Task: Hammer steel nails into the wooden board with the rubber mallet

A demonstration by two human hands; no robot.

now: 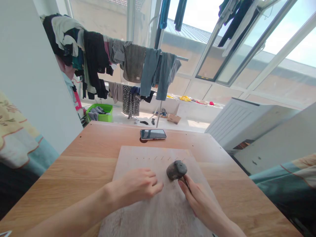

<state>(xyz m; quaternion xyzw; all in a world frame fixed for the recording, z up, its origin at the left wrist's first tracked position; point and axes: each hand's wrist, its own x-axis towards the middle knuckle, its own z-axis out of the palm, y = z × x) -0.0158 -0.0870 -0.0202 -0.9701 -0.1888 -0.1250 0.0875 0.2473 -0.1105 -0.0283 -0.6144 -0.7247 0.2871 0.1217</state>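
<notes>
My right hand (197,196) grips the handle of a mallet (176,170) with a thick dark grey head. The mallet's head is over the upper right part of a pale wooden board (158,214). My left hand (140,184) is over the middle of the board, left of the mallet, with its fingers curled in. Whatever those fingers may hold is hidden. Near the board's far edge runs a row of several thin nails (162,157). Those on the left show as small dots, while the ones toward the right look longer and tilted.
The board lies on a wooden table (81,164). Beyond it is a phone (153,134) near the table's far edge. A rack of hanging clothes (134,62), a green basket (108,118) and a cardboard box (173,118) are behind. A white cabinet (237,121) stands at right.
</notes>
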